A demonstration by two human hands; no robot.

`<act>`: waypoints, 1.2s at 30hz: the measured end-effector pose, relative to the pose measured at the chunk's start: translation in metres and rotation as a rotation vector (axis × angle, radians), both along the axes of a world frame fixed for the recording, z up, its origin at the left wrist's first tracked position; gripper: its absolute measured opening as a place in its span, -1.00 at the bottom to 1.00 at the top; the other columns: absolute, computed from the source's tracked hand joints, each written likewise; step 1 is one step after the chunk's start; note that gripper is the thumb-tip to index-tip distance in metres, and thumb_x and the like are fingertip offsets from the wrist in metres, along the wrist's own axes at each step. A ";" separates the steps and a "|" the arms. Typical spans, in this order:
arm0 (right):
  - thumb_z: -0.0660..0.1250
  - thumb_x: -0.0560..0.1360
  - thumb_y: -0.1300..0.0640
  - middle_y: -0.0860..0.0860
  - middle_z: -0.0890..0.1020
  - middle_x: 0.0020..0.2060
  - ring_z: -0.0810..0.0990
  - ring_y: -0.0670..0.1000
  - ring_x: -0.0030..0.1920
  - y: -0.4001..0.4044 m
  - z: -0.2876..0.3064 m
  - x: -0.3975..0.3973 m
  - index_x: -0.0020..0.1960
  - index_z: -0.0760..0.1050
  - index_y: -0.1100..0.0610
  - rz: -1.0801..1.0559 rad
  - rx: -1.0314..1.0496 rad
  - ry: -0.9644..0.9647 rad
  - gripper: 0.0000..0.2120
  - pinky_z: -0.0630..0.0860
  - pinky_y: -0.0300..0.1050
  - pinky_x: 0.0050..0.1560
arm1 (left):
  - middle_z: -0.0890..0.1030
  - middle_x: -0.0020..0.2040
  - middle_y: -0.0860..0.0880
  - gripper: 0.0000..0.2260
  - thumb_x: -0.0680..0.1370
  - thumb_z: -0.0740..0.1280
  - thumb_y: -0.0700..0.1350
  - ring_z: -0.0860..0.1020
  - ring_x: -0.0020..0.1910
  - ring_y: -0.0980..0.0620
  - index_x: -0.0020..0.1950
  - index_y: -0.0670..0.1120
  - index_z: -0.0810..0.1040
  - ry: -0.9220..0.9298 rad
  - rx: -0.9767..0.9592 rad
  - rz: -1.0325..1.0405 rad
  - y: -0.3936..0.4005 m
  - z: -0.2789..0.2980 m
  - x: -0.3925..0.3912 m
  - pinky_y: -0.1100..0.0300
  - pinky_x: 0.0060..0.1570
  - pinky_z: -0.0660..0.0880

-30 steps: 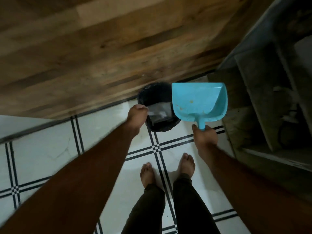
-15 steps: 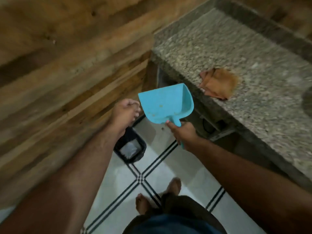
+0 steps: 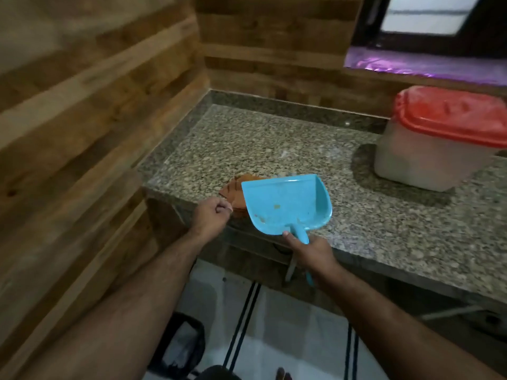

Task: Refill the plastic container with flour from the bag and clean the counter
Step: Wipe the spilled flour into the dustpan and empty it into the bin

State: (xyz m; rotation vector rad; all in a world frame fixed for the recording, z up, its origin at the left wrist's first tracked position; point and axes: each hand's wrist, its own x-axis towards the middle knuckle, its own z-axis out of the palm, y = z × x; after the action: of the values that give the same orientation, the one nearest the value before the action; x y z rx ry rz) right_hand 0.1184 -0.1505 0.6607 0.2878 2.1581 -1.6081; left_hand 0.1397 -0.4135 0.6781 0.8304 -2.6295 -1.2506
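Note:
My right hand (image 3: 312, 253) grips the handle of a blue plastic dustpan (image 3: 285, 204), held over the front edge of the speckled granite counter (image 3: 384, 229). A few brown specks lie in the pan. My left hand (image 3: 212, 216) hovers at the counter's front corner with its fingers curled, right beside a brown cloth (image 3: 233, 190) that lies partly hidden behind the dustpan; I cannot tell if it touches the cloth. A translucent plastic container (image 3: 428, 160) with a red lid (image 3: 452, 116) stands closed on the counter at the right.
Wood-panel walls close in the left side and the back. A black bin (image 3: 183, 346) with a white liner stands on the tiled floor at the lower left. A window (image 3: 428, 15) and a purple-covered sill (image 3: 428, 67) are at the upper right.
The view has swung up from the floor bin to the counter. Both hands have risen from the bin, the dustpan now over the counter edge and the left hand beside the cloth.

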 end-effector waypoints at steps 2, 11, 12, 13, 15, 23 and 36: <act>0.54 0.54 -0.09 0.01 0.57 -0.39 0.50 -0.03 -0.45 0.017 -0.007 -0.004 -0.17 0.61 0.11 -0.045 -0.017 -0.030 -0.71 0.39 -0.18 -0.45 | 0.75 0.12 -0.09 -0.86 0.59 0.47 -0.17 0.69 0.14 -0.13 0.14 -0.09 0.74 -0.072 -0.092 -0.135 0.011 -0.011 -0.032 0.12 0.13 0.57; 0.54 0.52 -0.13 0.05 0.58 -0.38 0.56 0.04 -0.36 0.031 -0.029 -0.009 -0.13 0.63 0.15 -0.342 0.034 -0.072 -0.67 0.48 -0.04 -0.29 | 0.76 -0.05 -0.09 -0.83 0.49 0.42 0.00 0.70 -0.15 -0.12 -0.04 -0.07 0.71 -0.224 -0.620 -0.557 0.032 -0.034 -0.135 0.09 -0.18 0.60; 0.53 0.52 -0.14 0.05 0.59 -0.38 0.57 0.04 -0.36 0.028 -0.030 -0.009 -0.11 0.64 0.14 -0.368 0.045 -0.069 -0.67 0.48 -0.05 -0.30 | 0.72 -0.22 -0.05 -0.85 0.43 0.40 0.00 0.61 -0.34 -0.04 -0.17 -0.08 0.65 -0.268 -0.644 -0.553 0.033 -0.038 -0.142 0.17 -0.32 0.53; 0.53 0.52 -0.14 0.04 0.58 -0.39 0.55 0.03 -0.39 0.025 -0.031 -0.008 -0.10 0.65 0.14 -0.394 0.049 -0.074 -0.68 0.46 -0.06 -0.34 | 0.69 -0.26 -0.03 -0.82 0.38 0.37 0.01 0.58 -0.38 -0.02 -0.17 -0.09 0.62 -0.324 -0.667 -0.552 0.031 -0.045 -0.148 0.17 -0.32 0.55; 0.53 0.54 -0.11 0.00 0.53 -0.47 0.48 -0.02 -0.49 0.017 -0.035 -0.003 -0.12 0.65 0.14 -0.442 0.033 -0.089 -0.69 0.40 -0.12 -0.43 | 0.72 0.05 -0.12 -0.60 0.37 0.38 0.12 0.69 -0.04 -0.22 0.08 -0.09 0.67 -0.367 -0.723 -0.549 0.019 -0.058 -0.153 -0.14 -0.03 0.65; 0.51 0.56 -0.10 0.05 0.42 -0.42 0.35 -0.05 -0.51 -0.025 -0.043 0.032 -0.03 0.64 0.21 -0.499 -0.005 -0.148 -0.66 0.31 -0.18 -0.51 | 0.73 0.10 0.11 -0.67 0.59 0.39 -0.12 0.62 -0.12 0.08 0.32 0.15 0.69 -0.054 -0.418 -0.529 -0.033 -0.071 -0.175 0.20 -0.22 0.53; 0.45 0.57 -0.20 0.04 0.51 -0.44 0.50 -0.01 -0.41 0.017 -0.062 0.100 -0.16 0.58 0.16 -0.657 0.213 -0.082 -0.59 0.45 -0.06 -0.39 | 0.65 0.27 -0.24 -0.79 0.67 0.33 -0.25 0.65 0.25 -0.26 0.30 -0.19 0.59 0.055 -0.025 -0.800 0.075 -0.105 -0.140 -0.08 0.26 0.60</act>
State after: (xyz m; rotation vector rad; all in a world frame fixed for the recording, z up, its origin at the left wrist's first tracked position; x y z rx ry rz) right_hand 0.2185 -0.1337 0.5987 1.2097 2.3037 -1.6258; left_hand -0.0006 -0.3380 0.5728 -0.3226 -3.0118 -1.3212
